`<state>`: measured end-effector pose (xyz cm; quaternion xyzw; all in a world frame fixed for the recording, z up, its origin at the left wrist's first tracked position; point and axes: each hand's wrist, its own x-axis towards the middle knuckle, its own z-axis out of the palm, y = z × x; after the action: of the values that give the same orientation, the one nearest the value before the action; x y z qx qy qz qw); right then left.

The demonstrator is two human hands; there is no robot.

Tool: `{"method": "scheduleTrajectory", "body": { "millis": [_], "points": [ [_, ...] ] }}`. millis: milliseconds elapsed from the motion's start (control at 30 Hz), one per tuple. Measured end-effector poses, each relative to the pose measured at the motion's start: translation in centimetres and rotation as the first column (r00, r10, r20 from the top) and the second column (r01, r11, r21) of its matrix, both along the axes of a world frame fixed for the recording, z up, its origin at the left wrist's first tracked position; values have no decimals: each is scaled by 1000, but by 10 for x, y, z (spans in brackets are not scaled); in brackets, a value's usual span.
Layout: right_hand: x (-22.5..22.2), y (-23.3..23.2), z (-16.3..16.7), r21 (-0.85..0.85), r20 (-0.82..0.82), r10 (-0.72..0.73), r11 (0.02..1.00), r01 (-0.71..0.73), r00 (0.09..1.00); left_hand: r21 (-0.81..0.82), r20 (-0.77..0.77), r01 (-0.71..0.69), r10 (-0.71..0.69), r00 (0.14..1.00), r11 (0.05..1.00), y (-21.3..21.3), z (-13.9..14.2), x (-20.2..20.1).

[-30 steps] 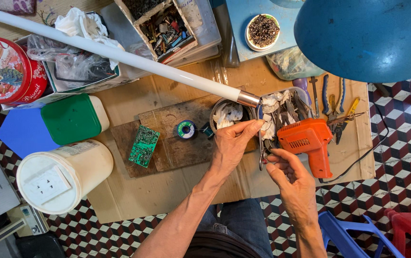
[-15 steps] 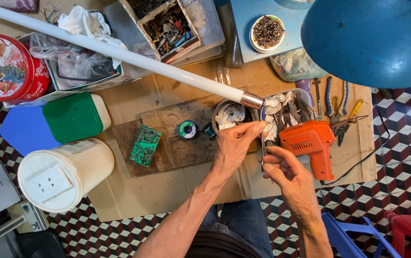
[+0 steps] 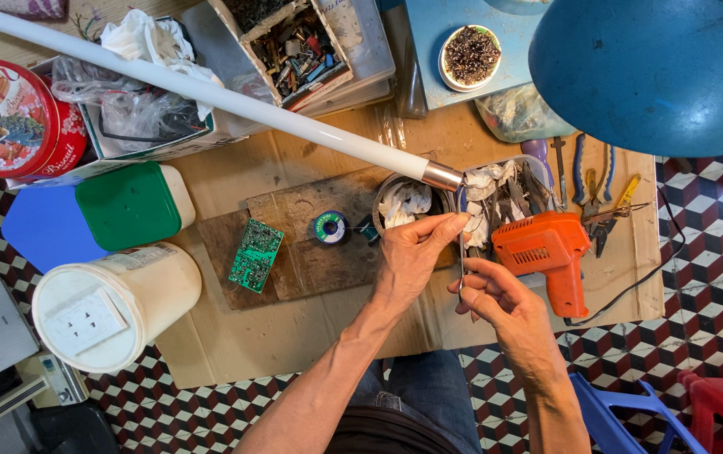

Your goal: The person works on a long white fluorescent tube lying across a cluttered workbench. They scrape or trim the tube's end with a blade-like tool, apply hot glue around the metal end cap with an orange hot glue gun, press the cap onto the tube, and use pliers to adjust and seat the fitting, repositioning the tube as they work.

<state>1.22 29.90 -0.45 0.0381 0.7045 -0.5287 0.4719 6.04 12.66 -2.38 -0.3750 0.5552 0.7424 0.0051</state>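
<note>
A long white tube lamp [image 3: 210, 92] runs from the top left down to its metal end cap [image 3: 443, 176] at the centre. My left hand [image 3: 412, 252] pinches a thin wire [image 3: 461, 240] just below that cap. Lower down, my right hand [image 3: 496, 294] grips the same wire, which runs up between both hands. An orange soldering gun [image 3: 546, 252] lies just right of my hands. A green circuit board [image 3: 255, 255] and a small solder spool [image 3: 329, 227] rest on a wooden board [image 3: 294, 269] to the left.
A white bucket [image 3: 109, 307], a green-lidded box [image 3: 130, 206], a red tin [image 3: 8, 118] and boxes of parts [image 3: 294, 46] stand on the left and top. Pliers and screwdrivers [image 3: 588, 185] lie right. A blue lamp shade [image 3: 656, 63] overhangs the top right. Plastic stools [image 3: 681, 412] sit lower right.
My hands stay on the wire near the tube's end cap. The left hand's fingers have shifted slightly up toward the cap. The view has drifted a little.
</note>
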Motion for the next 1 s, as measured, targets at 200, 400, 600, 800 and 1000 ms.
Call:
{"method": "scheduleTrajectory", "body": {
  "millis": [200, 400, 600, 800, 1000],
  "points": [
    [1, 2, -5, -21, 26, -40, 999, 40, 999, 26, -5, -6, 7, 1000, 1000, 0, -2, 1],
    [6, 5, -6, 14, -42, -25, 1000, 26, 999, 6, -13, -5, 5, 1000, 1000, 2, -6, 1],
    [9, 4, -3, 7, -147, -44, 999, 46, 988, -31, -13, 15, -15, 1000, 999, 1, -5, 0],
    [10, 4, -4, 28, -101, -110, 993, 113, 989, 4, -21, 2, -2, 1000, 1000, 1, -5, 1],
    [7, -3, -4, 13, -105, -86, 996, 88, 991, -18, -18, 0, 0, 1000, 1000, 1, -5, 1]
  ]
}}
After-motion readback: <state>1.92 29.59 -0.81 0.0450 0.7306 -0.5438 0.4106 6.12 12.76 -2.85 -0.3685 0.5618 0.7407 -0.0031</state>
